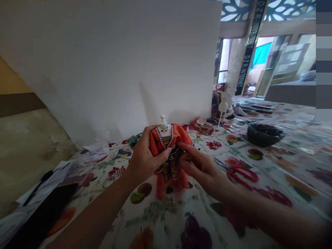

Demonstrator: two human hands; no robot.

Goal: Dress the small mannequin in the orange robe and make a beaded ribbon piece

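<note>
A small orange doll dress [178,133] with white bead trim and a dark, patterned front panel is on a white miniature mannequin [163,121], upright at the middle of the table. My left hand [145,155] is closed around its left side, with the thumb across the chest at the beaded neckline. On the other side, my right hand [198,164] has its fingers bent at the waist and sleeve trim, seemingly pinching the fabric; the fingertips are partly hidden. Red-handled scissors [242,174] lie just beyond my right hand.
A white board [129,62] stands behind the dress. On the fruit-patterned tablecloth [155,221] are a black bowl [264,134] at right, another white mannequin [223,103], fabric scraps [203,125], papers [95,150] and a long black object [49,211] at left.
</note>
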